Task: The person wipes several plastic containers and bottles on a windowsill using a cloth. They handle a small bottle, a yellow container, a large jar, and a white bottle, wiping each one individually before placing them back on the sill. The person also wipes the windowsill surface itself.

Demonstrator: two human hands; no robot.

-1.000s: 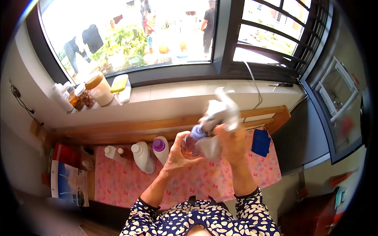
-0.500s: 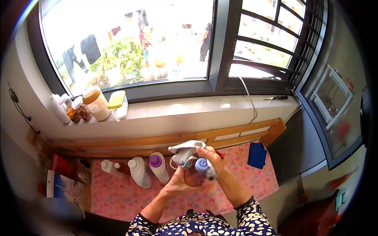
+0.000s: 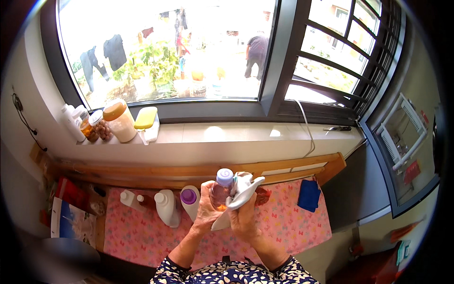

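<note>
knife [image 3: 344, 128] on windowsill [image 3: 189, 134] | orange-lidded jar [image 3: 122, 125] | white cable [image 3: 312, 141] | plants [image 3: 158, 65] outside

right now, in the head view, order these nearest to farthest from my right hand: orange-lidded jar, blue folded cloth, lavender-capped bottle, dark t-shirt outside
1. Lavender-capped bottle: in your left hand, just left of your right hand
2. Blue folded cloth: to the right, on the pink cover
3. Orange-lidded jar: left, on the windowsill
4. Dark t-shirt: outdoors, upper left

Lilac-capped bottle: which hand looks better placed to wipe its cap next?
Probably the right hand: it holds the pale cloth beside the bottle, near the lilac cap, while the left hand is busy gripping the bottle's other side.
</note>
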